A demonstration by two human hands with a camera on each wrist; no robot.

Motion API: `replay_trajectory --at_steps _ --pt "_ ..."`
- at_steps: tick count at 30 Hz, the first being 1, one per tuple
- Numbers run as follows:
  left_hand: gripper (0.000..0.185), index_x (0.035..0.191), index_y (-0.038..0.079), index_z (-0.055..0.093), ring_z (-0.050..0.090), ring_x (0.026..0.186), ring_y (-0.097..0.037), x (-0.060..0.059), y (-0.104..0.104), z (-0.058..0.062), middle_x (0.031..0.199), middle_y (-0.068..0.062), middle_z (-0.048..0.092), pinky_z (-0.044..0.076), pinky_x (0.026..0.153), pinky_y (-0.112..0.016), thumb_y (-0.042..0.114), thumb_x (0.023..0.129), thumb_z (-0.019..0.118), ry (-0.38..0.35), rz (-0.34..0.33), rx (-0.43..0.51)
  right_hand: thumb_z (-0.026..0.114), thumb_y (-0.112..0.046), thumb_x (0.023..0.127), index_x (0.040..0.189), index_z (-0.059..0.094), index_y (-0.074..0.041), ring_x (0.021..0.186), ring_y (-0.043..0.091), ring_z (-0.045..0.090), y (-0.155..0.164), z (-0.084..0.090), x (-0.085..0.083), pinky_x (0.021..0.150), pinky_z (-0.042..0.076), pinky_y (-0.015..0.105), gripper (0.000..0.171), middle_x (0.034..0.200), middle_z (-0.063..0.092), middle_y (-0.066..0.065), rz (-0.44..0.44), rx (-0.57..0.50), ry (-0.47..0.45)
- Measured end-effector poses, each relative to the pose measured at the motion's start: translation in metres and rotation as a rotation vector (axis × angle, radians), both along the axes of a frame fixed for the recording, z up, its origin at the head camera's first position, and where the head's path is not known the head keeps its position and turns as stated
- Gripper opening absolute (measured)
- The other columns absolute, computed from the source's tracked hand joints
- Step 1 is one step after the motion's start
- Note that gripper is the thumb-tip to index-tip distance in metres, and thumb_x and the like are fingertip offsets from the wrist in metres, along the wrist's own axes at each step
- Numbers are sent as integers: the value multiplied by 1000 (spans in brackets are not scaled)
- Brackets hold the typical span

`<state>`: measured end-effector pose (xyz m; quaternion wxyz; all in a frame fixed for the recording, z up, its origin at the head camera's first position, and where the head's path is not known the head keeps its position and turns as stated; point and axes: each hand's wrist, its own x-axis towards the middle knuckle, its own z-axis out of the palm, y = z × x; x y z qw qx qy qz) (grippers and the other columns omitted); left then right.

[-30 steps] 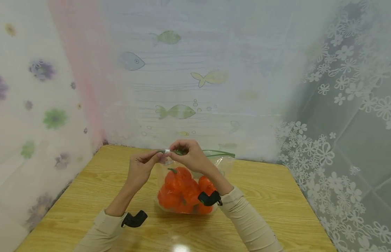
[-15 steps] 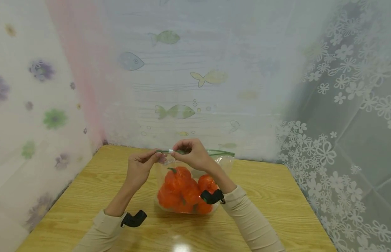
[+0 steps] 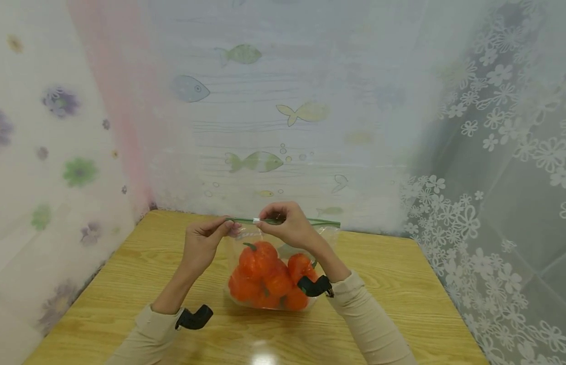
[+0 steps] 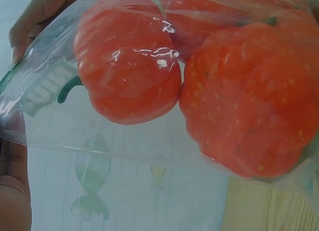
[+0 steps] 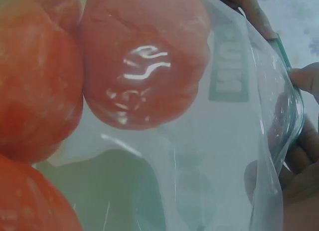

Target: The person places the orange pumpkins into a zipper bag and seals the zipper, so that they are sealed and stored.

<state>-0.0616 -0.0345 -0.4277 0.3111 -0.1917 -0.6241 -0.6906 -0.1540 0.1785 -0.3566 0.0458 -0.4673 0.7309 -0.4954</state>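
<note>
pinching zip bag of peppers on table

The scene is lit evenly and softly from above; a white glare spot is seen on the table near its front edge. Glints are thrown off the bag over the peppers. Both wrist views are blurred by closeness.

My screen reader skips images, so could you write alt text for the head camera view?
Two hands hold the green zip edge of a clear plastic bag of orange-red peppers standing on a wooden table: the left hand pinches its left end, the right hand pinches the white slider.
</note>
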Motion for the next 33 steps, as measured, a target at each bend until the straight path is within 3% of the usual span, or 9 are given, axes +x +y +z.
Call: replay_trajectory --at_steps 8,14,27,33 --pt "20 113 -18 69 75 80 -10 -1 -1 -2 92 2 78 62 79 -29 -8 99 58 26 -12 15 74 -5 92 96 74 2 70 16 59 13 4 1 61 50 21 8 88 71 10 -20 26 -5" --pt "22 112 -27 62 75 80 -10 -1 -3 -3 93 1 78 62 79 -29 -9 99 58 37 -17 21 75 -8 93 96 74 -1 80 21 64 27 4 -2 65 53 22 7 91 70 10 -62 61 -15" --pt "20 110 -19 69 75 81 -10 4 -9 -4 94 3 78 61 82 -29 -5 101 58 6 -4 -1 77 -13 92 92 74 -11 80 18 61 67 8 -7 66 52 25 3 88 69 1 -145 122 110" --pt "21 109 -20 68 75 80 -11 8 -11 -3 93 0 79 61 84 -29 -4 101 59 -9 8 13 75 -11 93 94 74 -7 79 16 60 94 10 -9 66 50 25 4 88 69 3 -181 141 132"
